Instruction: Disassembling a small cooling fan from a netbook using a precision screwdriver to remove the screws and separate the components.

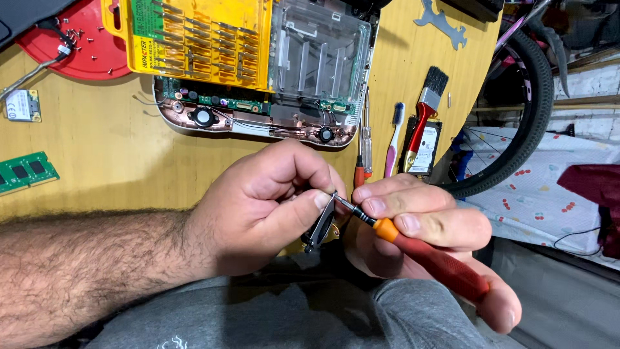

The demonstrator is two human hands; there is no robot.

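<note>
My left hand (268, 207) pinches a small dark flat part (321, 225) between thumb and fingers, held edge-on above my lap. My right hand (426, 236) grips a red-handled screwdriver with an orange collar (426, 255). Its metal tip touches the top edge of the dark part near my left thumb. An opened laptop base (258, 116) with exposed circuit boards lies on the yellow wooden table (116, 161) just beyond both hands.
A yellow bit-set case (194, 39) rests on the laptop base. A red dish with screws (84, 45), a memory module (26, 171), a small card (22, 105), a paintbrush (426, 110), toothbrush (392, 142), second screwdriver (363, 155) and hard drive (423, 145) lie around. A bicycle wheel (523, 110) stands right.
</note>
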